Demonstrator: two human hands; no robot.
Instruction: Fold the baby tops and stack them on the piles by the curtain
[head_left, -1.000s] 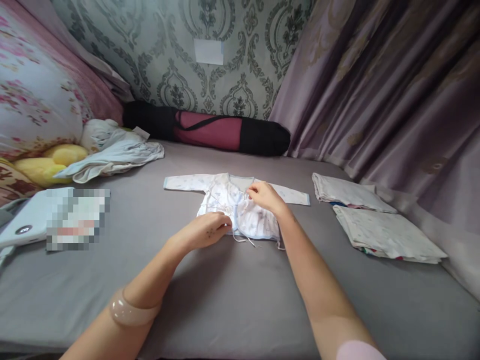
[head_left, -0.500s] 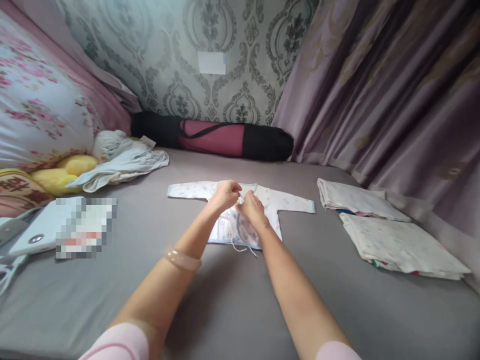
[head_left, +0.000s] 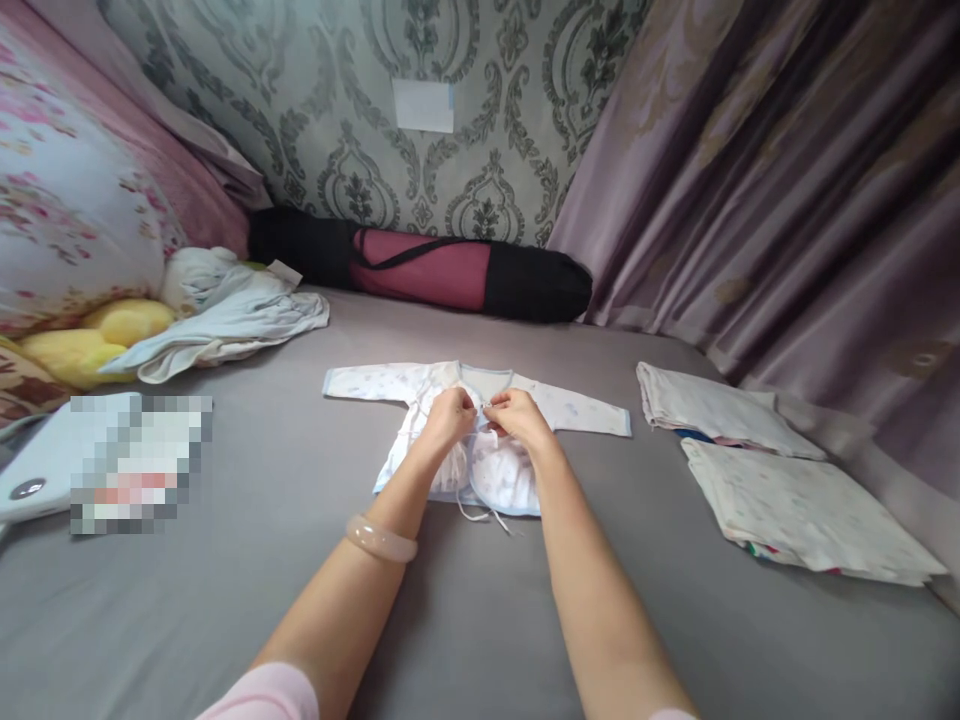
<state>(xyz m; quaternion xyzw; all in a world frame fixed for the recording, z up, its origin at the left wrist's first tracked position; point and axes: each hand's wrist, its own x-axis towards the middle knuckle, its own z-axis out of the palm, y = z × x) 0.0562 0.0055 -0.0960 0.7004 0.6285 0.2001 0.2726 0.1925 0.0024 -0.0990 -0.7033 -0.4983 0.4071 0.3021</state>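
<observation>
A small white baby shirt [head_left: 577,405] with pale blue trim lies spread on the bed, its sleeves stretched out to both sides. Over its chest, just below the neckline, my two hands are close together. My left hand [head_left: 450,415] is closed in a pinch on a thin white tie string, most of it hidden by the fingers. Thumb and fingertips of my right hand [head_left: 519,415] also pinch a white tie string. Loose string ends [head_left: 491,517] hang past the shirt's lower hem onto the sheet.
Two folded cloth stacks [head_left: 810,505] lie at the right by the curtain [head_left: 675,200]. A black and maroon long bag [head_left: 420,268] rests against the wall. At left are a crumpled pale cloth [head_left: 232,315], a yellow plush [head_left: 97,340], a floral pillow [head_left: 67,210] and a white case [head_left: 67,450].
My hands have drawn slightly apart and lower, showing more of the neckline. The shirt's lower left side is spread wider. The view has shifted a little.
</observation>
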